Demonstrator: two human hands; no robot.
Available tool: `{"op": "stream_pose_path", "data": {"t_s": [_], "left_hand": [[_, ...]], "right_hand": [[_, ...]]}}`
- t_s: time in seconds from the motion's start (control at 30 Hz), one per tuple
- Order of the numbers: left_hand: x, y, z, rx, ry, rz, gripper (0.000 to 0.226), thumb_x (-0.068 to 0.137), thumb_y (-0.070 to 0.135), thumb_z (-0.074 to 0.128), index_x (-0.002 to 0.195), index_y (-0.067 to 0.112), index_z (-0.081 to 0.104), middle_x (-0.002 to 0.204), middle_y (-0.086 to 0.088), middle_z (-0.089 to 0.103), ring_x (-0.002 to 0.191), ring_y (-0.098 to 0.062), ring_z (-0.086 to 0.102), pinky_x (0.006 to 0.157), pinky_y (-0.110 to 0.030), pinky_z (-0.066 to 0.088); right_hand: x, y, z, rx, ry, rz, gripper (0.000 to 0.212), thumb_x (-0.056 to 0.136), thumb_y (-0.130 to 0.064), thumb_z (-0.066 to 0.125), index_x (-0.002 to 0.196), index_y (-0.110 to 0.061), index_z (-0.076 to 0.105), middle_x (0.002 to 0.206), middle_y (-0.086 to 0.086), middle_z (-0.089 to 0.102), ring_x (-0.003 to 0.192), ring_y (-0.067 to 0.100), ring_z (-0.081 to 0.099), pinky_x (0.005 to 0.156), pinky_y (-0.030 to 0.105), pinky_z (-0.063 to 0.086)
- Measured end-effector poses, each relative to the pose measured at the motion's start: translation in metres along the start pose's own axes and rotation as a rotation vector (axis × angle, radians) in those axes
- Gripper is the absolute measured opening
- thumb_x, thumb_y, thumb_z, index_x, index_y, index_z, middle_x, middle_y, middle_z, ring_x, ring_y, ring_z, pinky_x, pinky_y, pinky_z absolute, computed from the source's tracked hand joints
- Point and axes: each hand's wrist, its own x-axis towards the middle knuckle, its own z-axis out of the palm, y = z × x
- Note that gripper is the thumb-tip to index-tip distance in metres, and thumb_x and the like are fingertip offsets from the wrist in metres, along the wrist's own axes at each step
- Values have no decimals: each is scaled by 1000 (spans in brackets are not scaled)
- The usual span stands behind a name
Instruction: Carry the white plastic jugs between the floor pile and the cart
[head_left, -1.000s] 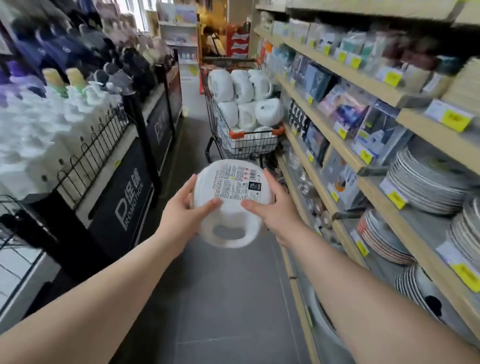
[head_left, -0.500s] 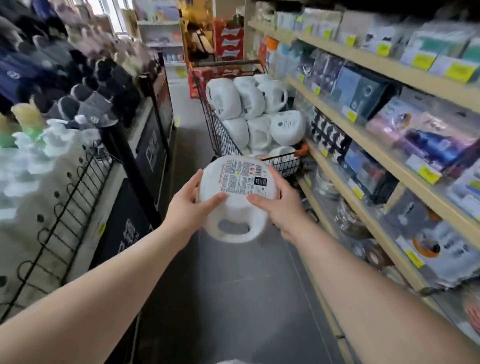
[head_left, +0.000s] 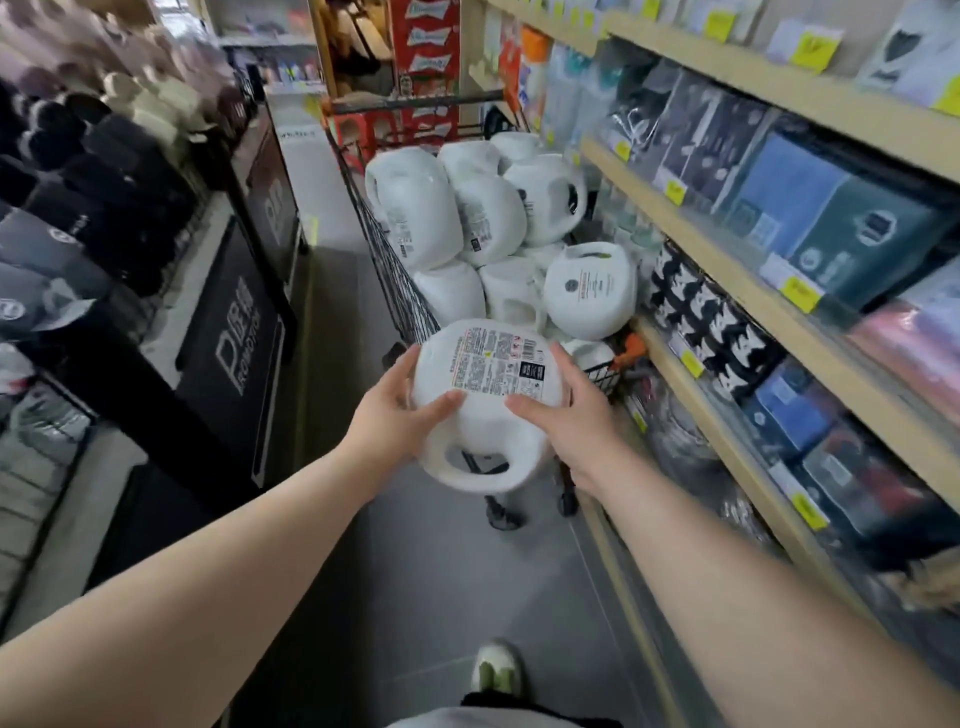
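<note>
Closer now than a moment ago, the cart (head_left: 395, 270) fills the middle of the frame, and the jug (head_left: 485, 395) in the hands sits right at its near end. A shoe (head_left: 496, 670) has also come into view at the bottom.

Shelves (head_left: 727, 249) run down the whole right side, from the top to the lower right. They are made of pale wood and have yellow tags on the edges. Packs in blue, grey and pink sit on them.

On the left side stands a long dark stand (head_left: 228, 343) with white letters on its front. Caps (head_left: 78, 171) in black and tan are piled on top, in the upper left.

The grey floor (head_left: 441, 582) runs up the middle of the frame.

The cart is black wire and is piled high with white jugs (head_left: 452, 218). One of them leans against the shelves on the right.

Two bare arms reach in from the bottom corners. The left hand (head_left: 395, 415) holds the left side of the jug, with its thumb on top and its fingers curled under. The right hand (head_left: 563, 415) holds the right side the same way.

The jug is white and lies flat. Its label faces up, and its handle points back at the person. It is just below the middle of the frame, in front of the cart's near edge.
</note>
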Motion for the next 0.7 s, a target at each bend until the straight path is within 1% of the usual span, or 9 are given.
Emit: {"op": "stream_pose_path", "data": {"t_s": [0.03,0.1,0.2,0.27,0.3,0.37,0.47,0.6,0.7], "left_hand": [[20,3,3,5,-18,-12,53,79,36,78,96,74,45,93,28,70,80,5,68,56,-21,55],[58,5,7,-8,-71,-19,56,81,34,77,79,81,47,90,32,68,80,3,69,56,-24,56],[110,5,12,-51,-121,-54,55,81,30,78,79,77,50,90,31,69,80,2,70,56,-23,56],[144,3,14,-50,-135,-79,50,79,27,80,90,68,56,93,25,71,82,-1,71,57,-25,58],[161,3,14,-45,-136,-88,50,77,26,81,104,60,57,97,20,73,86,-5,71,61,-30,60],[196,3,13,-4,-170,-136,74,74,30,83,136,44,46,113,11,69,97,-12,69,75,-40,61],[249,4,12,146,-256,-167,91,71,38,84,147,41,33,120,7,59,93,-10,67,70,-45,61],[309,-3,12,231,-433,-206,84,71,39,84,139,53,37,114,13,61,72,3,68,67,-48,61],[337,-12,9,244,-552,-206,65,62,40,85,103,74,48,106,16,64,76,2,69,63,-43,61]], "right_hand": [[20,-1,-2,-13,-2,10,86,74,-7,81,145,-31,40,107,-27,63,97,-13,60,82,15,51],[56,-2,-5,-38,-6,33,85,74,-8,81,145,-30,40,112,-24,63,102,-10,60,86,18,51],[100,-1,-5,-48,14,75,84,75,-8,80,146,-28,40,122,-12,64,111,3,60,97,31,50],[126,5,-4,-39,43,105,82,76,-8,80,145,-28,40,119,-14,64,108,1,60,96,31,51],[139,8,-3,-32,65,120,81,76,-8,80,145,-29,41,117,-15,65,107,1,61,96,32,51],[162,16,0,-21,102,147,73,77,-8,79,139,-33,48,117,-13,67,108,5,62,97,35,51],[192,32,7,-11,173,168,58,78,-10,78,118,-46,57,114,-13,70,106,3,64,98,38,52],[215,52,25,23,382,257,76,75,-17,82,139,-35,47,118,-17,67,111,1,61,100,33,50],[221,65,40,3,485,319,82,73,-26,82,141,-44,41,105,-34,65,100,-15,59,93,19,49]]}}
